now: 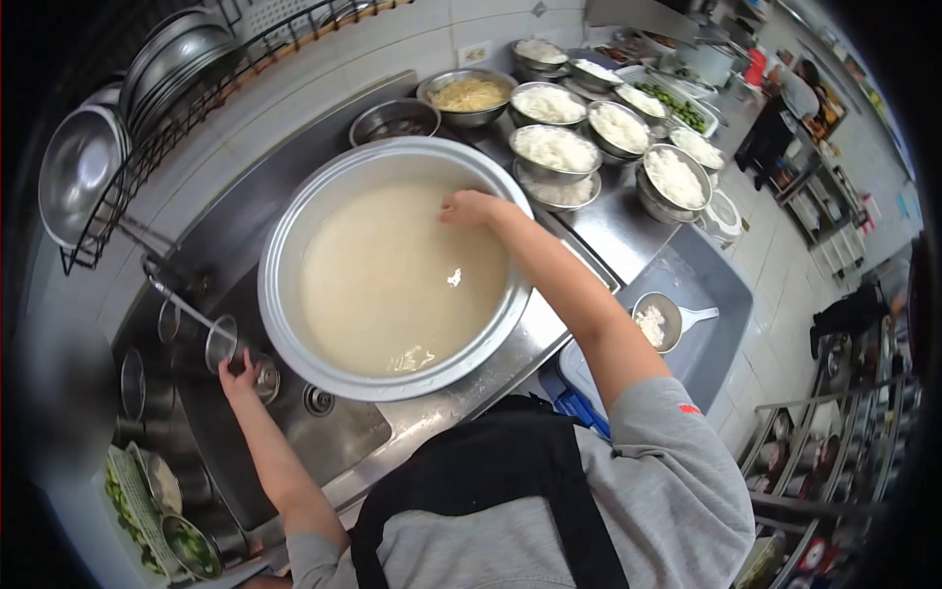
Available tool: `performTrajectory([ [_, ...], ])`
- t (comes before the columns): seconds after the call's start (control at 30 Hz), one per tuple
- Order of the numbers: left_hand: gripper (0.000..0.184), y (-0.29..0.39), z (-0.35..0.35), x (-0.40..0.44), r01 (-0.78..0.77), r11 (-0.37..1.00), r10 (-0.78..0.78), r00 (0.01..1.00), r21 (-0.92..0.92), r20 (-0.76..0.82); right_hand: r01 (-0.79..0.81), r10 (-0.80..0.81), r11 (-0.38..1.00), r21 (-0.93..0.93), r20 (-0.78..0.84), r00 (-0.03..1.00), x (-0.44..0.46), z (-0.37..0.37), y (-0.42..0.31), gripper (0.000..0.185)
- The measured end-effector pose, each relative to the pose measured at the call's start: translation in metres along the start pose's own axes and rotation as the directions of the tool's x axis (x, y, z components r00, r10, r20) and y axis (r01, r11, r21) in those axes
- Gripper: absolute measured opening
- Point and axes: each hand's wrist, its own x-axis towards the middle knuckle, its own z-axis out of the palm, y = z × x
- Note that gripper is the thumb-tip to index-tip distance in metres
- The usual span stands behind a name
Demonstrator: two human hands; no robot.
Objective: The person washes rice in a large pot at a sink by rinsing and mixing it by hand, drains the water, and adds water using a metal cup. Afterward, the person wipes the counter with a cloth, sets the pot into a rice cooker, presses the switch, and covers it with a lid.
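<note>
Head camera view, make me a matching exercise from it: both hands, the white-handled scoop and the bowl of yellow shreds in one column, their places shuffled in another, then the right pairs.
Things
1. Right hand
2. Left hand
3. White-handled scoop
4. Metal bowl of yellow shreds

Places
A. In the grey plastic tub
B. Near the tiled wall, beyond the large metal pot
C. Inside the pot's rim, at the cloudy liquid
D. Over the sink, outside the pot

Pairs: 1-C, 2-D, 3-A, 4-B

Cream-white liquid [392, 270], silver pot [276, 285]; grey shirt [677, 471], black apron [461, 456]; white rice [555, 148].
</note>
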Motion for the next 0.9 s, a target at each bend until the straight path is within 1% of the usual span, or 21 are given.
performTrajectory([
  [0.07,0.038,-0.001,0.000,0.002,0.005,0.997,-0.008,0.999,-0.072,-0.046,0.012,-0.011,1.000,0.023,-0.013,1.000,-0.001,0.002,-0.003,0.048],
  [0.17,0.037,-0.015,0.007,-0.020,-0.042,0.996,0.037,0.997,-0.072,-0.068,0.017,-0.017,1.000,0.016,0.006,1.000,-0.004,-0.001,-0.006,0.049],
  [0.2,0.036,-0.013,0.006,-0.014,-0.062,0.998,0.062,0.998,0.019,0.001,0.013,-0.013,1.000,0.017,0.017,1.000,-0.001,0.001,-0.002,0.049],
  [0.23,0.036,-0.012,0.003,-0.009,-0.115,0.989,0.111,0.993,0.097,0.045,0.023,-0.023,0.999,-0.027,0.015,1.000,0.002,0.004,0.000,0.050],
  [0.27,0.037,-0.021,-0.001,-0.021,-0.253,0.931,0.199,0.956,0.263,0.215,0.048,-0.047,0.996,-0.072,0.016,0.999,0.010,0.008,0.005,0.051],
  [0.3,0.038,-0.014,-0.006,-0.008,-0.261,0.926,0.166,0.930,0.272,0.329,0.068,-0.070,0.995,-0.070,-0.026,0.997,0.004,0.007,0.003,0.050],
  [0.33,0.037,-0.020,0.001,-0.016,-0.236,0.944,0.197,0.963,0.230,0.183,0.106,-0.109,0.988,-0.116,-0.020,0.994,0.016,0.014,0.013,0.049],
  [0.37,0.039,-0.024,0.007,-0.028,-0.160,0.966,0.146,0.986,0.205,0.078,0.101,-0.101,0.995,-0.016,0.003,0.995,0.013,0.011,0.012,0.046],
  [0.4,0.042,0.001,-0.007,0.024,-0.190,0.962,0.135,0.955,0.197,0.264,0.169,-0.172,0.985,-0.041,-0.075,0.982,0.006,0.010,0.008,0.044],
  [0.43,0.044,-0.018,-0.003,-0.008,-0.207,0.953,0.165,0.967,0.219,0.195,0.177,-0.177,0.984,-0.005,-0.071,0.982,-0.004,0.004,-0.003,0.040],
  [0.47,0.042,-0.024,-0.006,-0.010,-0.336,0.899,0.250,0.921,0.281,0.300,0.185,-0.184,0.983,0.013,-0.068,0.981,-0.003,0.004,-0.002,0.039],
  [0.5,0.040,-0.025,0.000,-0.013,-0.270,0.937,0.231,0.955,0.223,0.183,0.171,-0.167,0.982,0.075,-0.055,0.984,0.002,0.007,0.004,0.039],
  [0.53,0.040,-0.021,-0.003,-0.005,-0.256,0.948,0.216,0.953,0.188,0.211,0.136,-0.132,0.977,0.163,-0.036,0.991,0.008,0.012,0.012,0.039],
  [0.6,0.045,-0.032,0.002,-0.020,-0.261,0.959,0.248,0.961,0.114,0.122,0.101,-0.101,0.964,0.246,-0.014,0.995,0.015,0.015,0.017,0.039],
  [0.63,0.045,-0.035,0.002,-0.033,-0.267,0.958,0.256,0.960,0.100,0.117,0.081,-0.082,0.966,0.245,-0.010,0.997,0.012,0.013,0.015,0.040],
  [0.7,0.052,-0.045,0.008,-0.050,-0.181,0.983,0.181,0.984,0.044,0.001,0.082,-0.080,0.961,0.264,-0.020,0.997,0.010,0.011,0.017,0.041],
  [0.73,0.052,-0.049,0.008,-0.055,-0.175,0.984,0.175,0.985,0.043,0.004,0.082,-0.079,0.958,0.273,-0.025,0.997,0.009,0.010,0.018,0.042],
  [0.8,0.056,-0.050,0.006,-0.059,-0.183,0.982,0.183,0.983,0.039,0.001,0.076,-0.073,0.980,0.185,-0.020,0.997,0.004,0.007,0.007,0.042],
  [0.9,0.057,-0.051,0.008,-0.062,-0.166,0.985,0.167,0.986,0.035,-0.019,0.045,-0.044,0.985,0.169,-0.010,0.999,-0.004,0.003,-0.004,0.044],
])
